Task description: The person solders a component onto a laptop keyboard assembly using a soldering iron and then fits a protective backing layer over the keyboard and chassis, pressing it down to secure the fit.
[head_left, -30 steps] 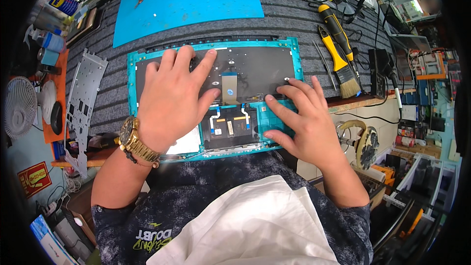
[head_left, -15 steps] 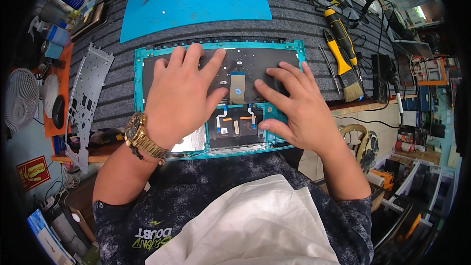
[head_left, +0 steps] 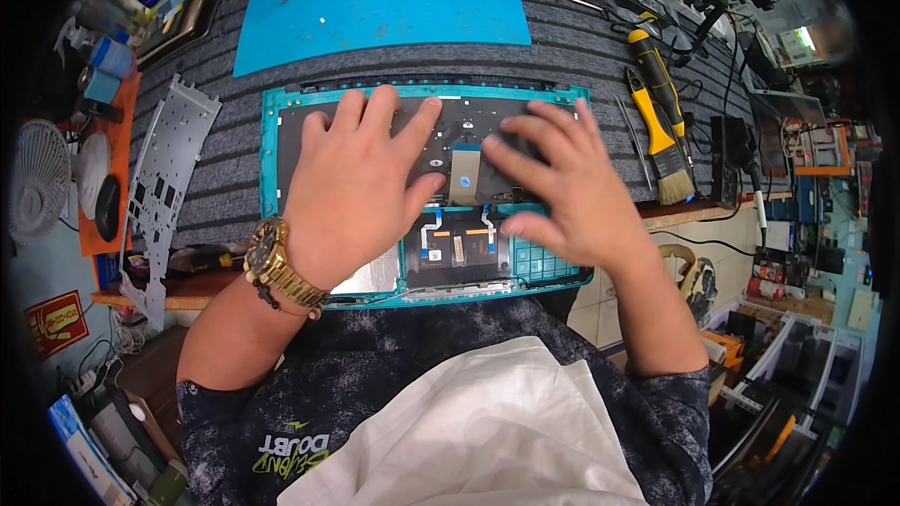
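Left hand (head_left: 361, 187) spread on black panel (head_left: 451, 122); right hand (head_left: 579, 192), also spread, shifted nearer ribbon cable (head_left: 466, 167)

I extend two bare forearms (head_left: 246, 330) from below: my bare left hand (head_left: 361, 183) spread palm down, my bare right hand (head_left: 583, 192) slightly blurred, thumb (head_left: 532, 227) apart.

One head camera, looking down across the grey mat (head_left: 572, 61)
From head height (a fisheye, rounded off in black), it views the left hand (head_left: 358, 189) and right hand (head_left: 583, 189) from nearby.
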### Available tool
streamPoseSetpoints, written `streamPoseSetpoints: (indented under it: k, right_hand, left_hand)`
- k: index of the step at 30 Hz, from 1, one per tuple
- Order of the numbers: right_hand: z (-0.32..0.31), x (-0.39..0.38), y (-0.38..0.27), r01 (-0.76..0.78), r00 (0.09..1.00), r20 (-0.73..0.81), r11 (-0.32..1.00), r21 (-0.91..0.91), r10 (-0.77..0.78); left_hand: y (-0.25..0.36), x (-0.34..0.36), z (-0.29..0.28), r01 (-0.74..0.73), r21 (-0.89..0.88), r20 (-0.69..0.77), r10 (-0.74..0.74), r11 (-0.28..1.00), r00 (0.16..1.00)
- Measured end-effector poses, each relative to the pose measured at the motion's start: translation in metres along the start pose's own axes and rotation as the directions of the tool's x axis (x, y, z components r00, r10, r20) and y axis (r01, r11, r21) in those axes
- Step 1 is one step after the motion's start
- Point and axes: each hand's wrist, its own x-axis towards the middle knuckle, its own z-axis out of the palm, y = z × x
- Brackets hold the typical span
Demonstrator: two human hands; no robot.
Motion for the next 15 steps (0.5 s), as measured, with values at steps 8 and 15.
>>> streamPoseSetpoints:
  k: [8, 15]
  right_hand:
    - [0.010, 0.015, 0.000, 0.037, 0.999, -0.016, 0.996, 0.075, -0.036]
    - [0.014, 0.027, 0.014, 0.011, 0.999, -0.048, 1.000, 0.021, -0.010]
  left_hand:
    - [-0.002, -0.001, 0.003, 0.003, -0.007, -0.017, -0.003, 1.000, 1.000]
    - [-0.001, -0.001, 0.005, 0.005, -0.012, -0.022, -0.006, 1.000, 1.000]
